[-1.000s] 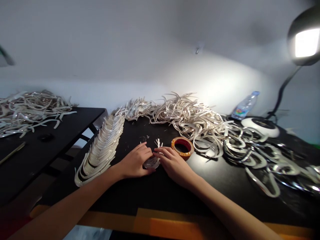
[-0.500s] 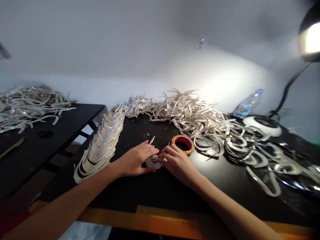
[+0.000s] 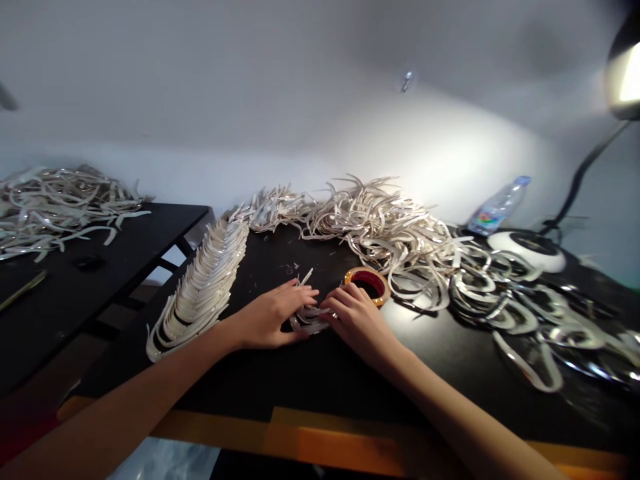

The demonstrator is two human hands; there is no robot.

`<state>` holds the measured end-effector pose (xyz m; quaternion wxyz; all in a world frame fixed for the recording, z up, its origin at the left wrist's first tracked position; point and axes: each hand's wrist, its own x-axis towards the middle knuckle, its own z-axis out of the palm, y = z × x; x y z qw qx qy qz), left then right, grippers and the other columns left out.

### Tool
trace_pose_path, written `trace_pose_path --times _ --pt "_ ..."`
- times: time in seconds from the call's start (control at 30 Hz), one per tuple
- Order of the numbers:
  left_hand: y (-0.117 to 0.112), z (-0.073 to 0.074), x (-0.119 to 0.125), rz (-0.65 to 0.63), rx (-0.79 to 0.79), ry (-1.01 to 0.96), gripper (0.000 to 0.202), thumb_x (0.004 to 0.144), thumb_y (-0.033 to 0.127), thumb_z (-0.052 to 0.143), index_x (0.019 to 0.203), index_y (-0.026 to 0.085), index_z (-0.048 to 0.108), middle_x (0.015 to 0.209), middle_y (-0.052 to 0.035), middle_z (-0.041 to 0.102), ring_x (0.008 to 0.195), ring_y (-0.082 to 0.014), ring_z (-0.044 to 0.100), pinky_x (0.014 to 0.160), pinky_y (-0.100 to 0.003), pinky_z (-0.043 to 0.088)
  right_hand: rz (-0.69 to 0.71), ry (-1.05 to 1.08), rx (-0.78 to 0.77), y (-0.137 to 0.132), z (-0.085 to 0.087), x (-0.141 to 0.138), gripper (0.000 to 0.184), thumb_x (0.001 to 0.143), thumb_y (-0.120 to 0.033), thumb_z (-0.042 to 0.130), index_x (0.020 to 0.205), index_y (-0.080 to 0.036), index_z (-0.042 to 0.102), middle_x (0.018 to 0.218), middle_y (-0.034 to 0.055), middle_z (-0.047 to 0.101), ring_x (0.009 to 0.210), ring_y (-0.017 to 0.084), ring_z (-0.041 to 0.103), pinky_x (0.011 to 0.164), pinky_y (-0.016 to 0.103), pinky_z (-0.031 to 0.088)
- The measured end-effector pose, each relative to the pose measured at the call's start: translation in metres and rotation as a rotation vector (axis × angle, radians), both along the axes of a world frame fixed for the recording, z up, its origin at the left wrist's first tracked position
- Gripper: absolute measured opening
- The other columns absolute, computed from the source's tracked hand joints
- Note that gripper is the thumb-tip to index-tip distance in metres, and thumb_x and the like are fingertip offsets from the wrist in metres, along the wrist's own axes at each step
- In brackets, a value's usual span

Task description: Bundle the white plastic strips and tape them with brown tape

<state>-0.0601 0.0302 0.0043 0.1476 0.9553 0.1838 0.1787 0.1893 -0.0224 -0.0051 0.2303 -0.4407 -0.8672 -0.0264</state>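
Observation:
My left hand [image 3: 274, 315] and my right hand [image 3: 356, 319] meet at the middle of the black table [image 3: 310, 380]. Both press their fingers onto a small bundle of curved cream strips [image 3: 306, 319] that lies flat between them. The left hand's fingers curl over the bundle's left end. The right hand pinches its right end with bent fingers. A roll of tape [image 3: 367, 285] with a red core lies just behind the right hand, nearly touching its fingers.
A neat row of stacked strips [image 3: 205, 287] runs along the table's left edge. A big loose heap of strips [image 3: 395, 233] fills the back and right. A water bottle [image 3: 497, 207] and a lamp base [image 3: 527, 250] stand far right. Another strip heap [image 3: 60, 207] covers the left table.
Both hands have shifted slightly away from me with the bundle. The strip ends that stuck up between the hands now lie lower. The view has drifted a little to the left.

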Motion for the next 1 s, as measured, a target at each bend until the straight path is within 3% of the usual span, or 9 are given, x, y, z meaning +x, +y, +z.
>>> trace_pose_path --times 0.2,0.37,0.47,0.63,0.73,0.87,1.0 --pt "0.0012 0.0027 -0.0015 -0.001 -0.023 -0.068 0.02 0.094 0.03 0.071 0.112 0.023 0.066 0.149 -0.0108 0.061 0.143 -0.0264 0.053 0.13 -0.051 0.025 0.022 0.029 -0.002 -0.0005 -0.0009 -0.0021 0.014 0.103 -0.031 0.065 0.095 -0.02 0.065 0.092 0.0042 0.071 0.091 0.023 0.057 0.088 0.038 0.04" --pt "0.0018 -0.0008 -0.0015 -0.037 0.011 -0.04 0.022 0.092 0.029 0.074 0.113 0.024 0.07 0.149 -0.0091 0.061 0.145 -0.0266 0.051 0.131 -0.051 0.023 0.019 0.097 -0.088 0.0007 -0.0003 -0.0018 0.01 0.104 -0.025 0.062 0.096 -0.019 0.064 0.095 0.004 0.071 0.089 0.02 0.06 0.084 0.034 0.04" --pt "0.0031 0.0 -0.0026 -0.038 -0.001 -0.041 0.017 0.09 0.029 0.076 0.105 0.023 0.071 0.148 -0.0097 0.062 0.145 -0.0278 0.051 0.131 -0.053 0.024 0.017 0.094 -0.112 0.0008 0.0003 -0.0002 0.008 0.104 -0.023 0.062 0.099 -0.019 0.066 0.097 0.0048 0.072 0.09 0.02 0.059 0.082 0.035 0.04" --pt "0.0061 0.0067 -0.006 -0.048 0.011 -0.036 0.005 0.09 0.022 0.076 0.091 0.023 0.071 0.153 -0.0055 0.058 0.149 -0.0274 0.046 0.132 -0.053 0.022 0.086 0.085 -0.101 -0.0001 0.0015 0.0022 0.02 0.105 -0.02 0.058 0.116 -0.025 0.074 0.114 0.0084 0.071 0.103 0.023 0.058 0.09 0.038 0.044" --pt "0.007 0.0089 -0.0074 -0.046 0.018 -0.029 0.006 0.091 0.023 0.076 0.09 0.024 0.071 0.155 -0.0053 0.056 0.15 -0.0279 0.044 0.131 -0.053 0.023 0.128 0.08 -0.126 0.0004 0.0025 0.0031 0.032 0.104 -0.016 0.056 0.128 -0.031 0.073 0.123 0.0077 0.071 0.109 0.024 0.059 0.097 0.04 0.043" --pt "0.0077 0.0077 -0.0084 -0.042 0.016 -0.029 0.008 0.092 0.027 0.076 0.095 0.024 0.07 0.154 -0.0069 0.057 0.15 -0.028 0.045 0.131 -0.053 0.024 0.146 0.023 -0.194 0.0 0.005 0.0027 0.043 0.103 -0.01 0.055 0.133 -0.037 0.072 0.099 0.003 0.072 0.092 0.02 0.058 0.096 0.039 0.041" --pt "0.0097 0.0057 -0.0091 -0.044 -0.017 -0.05 0.027 0.09 0.029 0.077 0.115 0.024 0.069 0.152 -0.0095 0.059 0.146 -0.027 0.05 0.13 -0.051 0.028 0.145 -0.006 -0.187 -0.0014 0.0066 0.002 0.047 0.103 -0.01 0.054 0.138 -0.038 0.068 0.099 0.0034 0.069 0.091 0.019 0.057 0.092 0.037 0.04"
